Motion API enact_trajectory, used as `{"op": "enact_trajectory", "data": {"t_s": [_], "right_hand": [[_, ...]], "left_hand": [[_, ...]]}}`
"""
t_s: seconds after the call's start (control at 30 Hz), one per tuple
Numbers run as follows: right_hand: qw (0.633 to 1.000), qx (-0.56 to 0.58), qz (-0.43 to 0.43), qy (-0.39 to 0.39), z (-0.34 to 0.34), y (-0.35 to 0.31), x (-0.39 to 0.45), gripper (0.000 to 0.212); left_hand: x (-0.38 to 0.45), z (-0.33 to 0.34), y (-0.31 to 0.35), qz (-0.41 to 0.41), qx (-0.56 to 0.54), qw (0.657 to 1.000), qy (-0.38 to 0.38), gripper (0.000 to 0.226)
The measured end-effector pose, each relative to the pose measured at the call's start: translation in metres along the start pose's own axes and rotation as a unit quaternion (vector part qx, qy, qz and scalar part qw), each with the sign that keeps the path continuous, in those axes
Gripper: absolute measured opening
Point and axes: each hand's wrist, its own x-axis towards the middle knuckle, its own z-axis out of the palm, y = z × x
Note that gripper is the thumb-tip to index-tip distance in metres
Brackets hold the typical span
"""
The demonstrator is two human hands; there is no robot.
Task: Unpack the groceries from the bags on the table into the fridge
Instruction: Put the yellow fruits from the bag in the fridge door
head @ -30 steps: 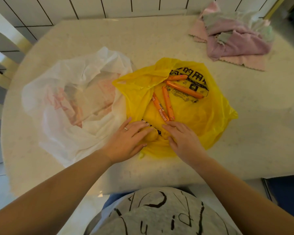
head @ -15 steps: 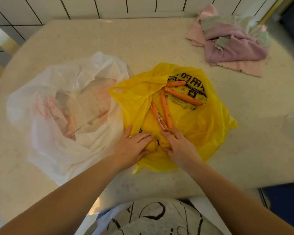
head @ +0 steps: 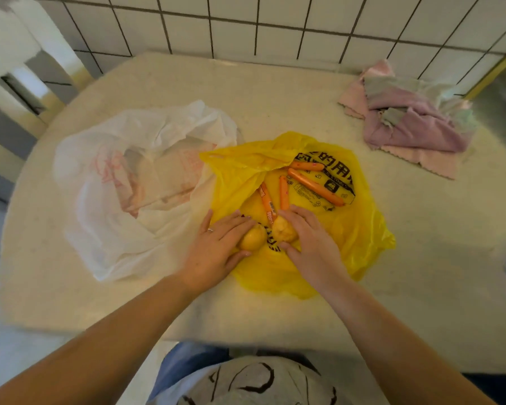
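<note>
The left hand [head: 216, 252] is cupping a yellow fruit [head: 251, 238], its fingers curling over the top and the thumb wrapping under the near side, so its grip is holding that fruit. The right hand [head: 310, 244] is doing the same with a second fruit [head: 284, 229], fingers draping over the far side and the thumb closing in at the near side. The 2 fruits are sitting just beside each other on the near half of the yellow bag [head: 360, 229], which is lying spread open at the middle of the worktop [head: 275, 92]. 4 sausages [head: 314, 187] in orange wrappers are lying on the bag beyond the hands: 2 are pointing toward the fingertips, with the near end of one reaching between the 2 fruits, and 2 are lying farther back over the bag's black print. A white bag [head: 123, 200] with faded red print is lying crumpled toward the worktop's left edge, its right side touching the yellow one; what is lying inside it is too blurred to tell. A heap of pink cloths [head: 412, 124] is sitting at the far right corner, well apart from both bags.
</note>
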Motion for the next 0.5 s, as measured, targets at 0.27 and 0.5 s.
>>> {"op": "enact_trajectory", "data": {"t_s": [0.27,0.5], "right_hand": [[0.988,0.077,-0.129,0.026,-0.034,-0.034,-0.005,0.060],[0.957,0.109,-0.262,-0.049,-0.008,-0.122,-0.014,0.061]], "left_hand": [[-0.029,-0.048,0.060,-0.155,-0.067,0.975,0.146,0.059],[-0.139,-0.102,0.085,-0.305,-0.004,0.920,0.245,0.058]]}}
